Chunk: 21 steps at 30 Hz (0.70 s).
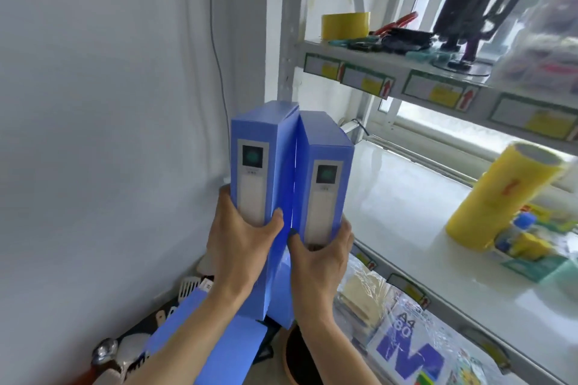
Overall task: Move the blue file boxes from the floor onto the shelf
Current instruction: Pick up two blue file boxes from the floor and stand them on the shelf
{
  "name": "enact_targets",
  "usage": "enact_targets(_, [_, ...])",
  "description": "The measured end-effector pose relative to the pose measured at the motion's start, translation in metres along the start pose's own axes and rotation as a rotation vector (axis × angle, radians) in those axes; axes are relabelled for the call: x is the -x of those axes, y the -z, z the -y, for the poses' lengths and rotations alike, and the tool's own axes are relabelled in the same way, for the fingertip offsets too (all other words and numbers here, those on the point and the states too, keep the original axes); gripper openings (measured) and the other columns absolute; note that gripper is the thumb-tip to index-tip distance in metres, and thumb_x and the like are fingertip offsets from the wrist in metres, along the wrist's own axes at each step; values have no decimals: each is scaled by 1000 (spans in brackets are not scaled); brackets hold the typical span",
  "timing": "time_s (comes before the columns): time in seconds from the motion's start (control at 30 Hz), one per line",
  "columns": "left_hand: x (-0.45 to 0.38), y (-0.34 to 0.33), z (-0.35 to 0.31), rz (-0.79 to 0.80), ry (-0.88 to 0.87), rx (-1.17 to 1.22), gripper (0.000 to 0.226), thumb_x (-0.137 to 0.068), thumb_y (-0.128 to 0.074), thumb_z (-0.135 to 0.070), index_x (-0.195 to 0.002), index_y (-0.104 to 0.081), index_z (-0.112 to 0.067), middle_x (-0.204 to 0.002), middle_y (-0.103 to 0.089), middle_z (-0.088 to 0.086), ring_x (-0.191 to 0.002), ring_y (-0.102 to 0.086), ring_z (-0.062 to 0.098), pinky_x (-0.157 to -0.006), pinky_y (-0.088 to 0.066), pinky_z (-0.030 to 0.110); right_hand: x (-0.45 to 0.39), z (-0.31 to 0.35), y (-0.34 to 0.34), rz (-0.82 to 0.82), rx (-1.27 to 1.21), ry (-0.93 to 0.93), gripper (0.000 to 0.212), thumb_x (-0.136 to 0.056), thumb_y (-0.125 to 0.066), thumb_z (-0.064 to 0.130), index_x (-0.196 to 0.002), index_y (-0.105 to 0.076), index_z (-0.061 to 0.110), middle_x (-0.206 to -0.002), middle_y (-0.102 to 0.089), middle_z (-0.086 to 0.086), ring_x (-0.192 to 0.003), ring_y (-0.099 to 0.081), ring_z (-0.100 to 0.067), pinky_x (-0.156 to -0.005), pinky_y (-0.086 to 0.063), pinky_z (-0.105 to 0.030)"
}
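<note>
Two blue file boxes are held upright side by side in the air, spines with white labels facing me. My left hand (pixel 240 241) grips the lower spine of the left blue file box (pixel 259 147). My right hand (pixel 322 255) grips the bottom of the right blue file box (pixel 325 172). The two boxes touch along their inner edges. They hover just left of the white middle shelf (pixel 403 216), at its left end by the grey upright post. Another blue file box (pixel 200 344) lies on the floor beneath my forearms.
A yellow roll (pixel 497 194) and small bottles stand on the middle shelf's right part. The upper shelf (pixel 403 69) carries yellow tape (pixel 345 25), tools and a black stand. A4 paper packs (pixel 406 344) fill the lower shelf. White wall on the left; clutter on the floor.
</note>
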<state>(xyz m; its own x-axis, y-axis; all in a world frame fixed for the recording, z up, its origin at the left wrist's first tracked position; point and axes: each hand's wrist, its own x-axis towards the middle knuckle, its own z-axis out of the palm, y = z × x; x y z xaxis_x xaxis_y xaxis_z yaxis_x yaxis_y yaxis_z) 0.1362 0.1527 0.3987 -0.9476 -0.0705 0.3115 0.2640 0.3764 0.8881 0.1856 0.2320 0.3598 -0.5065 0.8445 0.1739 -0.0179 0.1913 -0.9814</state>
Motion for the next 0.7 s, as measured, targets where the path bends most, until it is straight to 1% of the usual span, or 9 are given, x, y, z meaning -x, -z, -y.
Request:
enact_targets(0.07, [6, -18, -7, 54, -21, 50, 59, -69, -76, -38, -120, -49, -25, -105, -66, -10, -89, -65, 13, -70, -49, 13, -7, -6, 12, -65, -26, -5, 69, -74, -81, 15, -133, -48, 28, -120, -53, 7, -102, -61, -12, -77, -55, -22])
enact_targets(0.1, [8, -27, -9, 82, -31, 76, 57, -70, -77, -37, -119, -49, -27, -104, -66, -11, -89, -65, 11, -66, -44, 4, -11, -7, 16, -95, -48, -18, 68, -75, -81, 16, -134, -48, 28, -120, -54, 8, -102, -62, -12, -77, -55, -19])
enact_targets(0.17, [9, -44, -12, 140, -61, 120, 56, -70, -78, -34, -117, -49, -27, -103, -67, -10, -89, -66, 10, -62, -43, -1, -21, -9, 21, -146, -105, -54, 64, -77, -80, 18, -132, -48, 25, -117, -58, 5, -97, -65, -11, -74, -56, -15])
enact_targets(0.27, [0, -66, -12, 193, -107, 117, 61, -69, -79, -37, -122, -51, -22, -108, -67, -6, -94, -66, 14, -65, -44, 3, -37, -11, 23, -193, -141, -75, 52, -78, -79, 20, -120, -50, 20, -103, -64, -1, -84, -68, -20, -69, -61, -32])
enact_targets(0.37, [-18, -79, -17, 188, -104, 137, 59, -69, -77, -38, -119, -51, -21, -104, -67, -6, -91, -66, 16, -68, -46, 10, -46, -10, 21, -214, -122, -35, 50, -76, -80, 23, -115, -50, 27, -100, -64, 6, -80, -69, -22, -69, -62, -42])
enact_targets(0.43, [-28, -85, -20, 199, -99, 182, 57, -68, -76, -38, -116, -51, -22, -102, -67, -5, -91, -67, 18, -74, -54, 24, -49, -8, 20, -239, -119, 14, 56, -75, -82, 22, -120, -50, 30, -106, -62, 8, -82, -68, -14, -71, -62, -39])
enact_targets(0.5, [-34, -91, -21, 220, -90, 235, 56, -68, -77, -39, -115, -50, -23, -102, -67, -5, -92, -67, 20, -78, -57, 33, -52, -7, 15, -268, -111, 66, 63, -75, -83, 18, -127, -49, 32, -114, -60, 10, -95, -65, -8, -78, -60, -32])
enact_targets(0.57, [-37, -100, -19, 253, -78, 289, 57, -69, -79, -38, -116, -50, -25, -104, -66, -6, -94, -67, 18, -79, -58, 31, -60, -11, 6, -298, -104, 97, 68, -76, -83, 17, -131, -48, 35, -119, -57, 12, -109, -60, -9, -84, -58, -30])
enact_targets(0.7, [-49, -127, -13, 328, -71, 374, 60, -70, -82, -29, -120, -49, -25, -109, -66, -5, -97, -66, 16, -74, -56, 14, -91, -27, -13, -389, -105, 83, 73, -74, -84, 29, -134, -44, 45, -126, -54, 18, -120, -55, -12, -93, -56, -44])
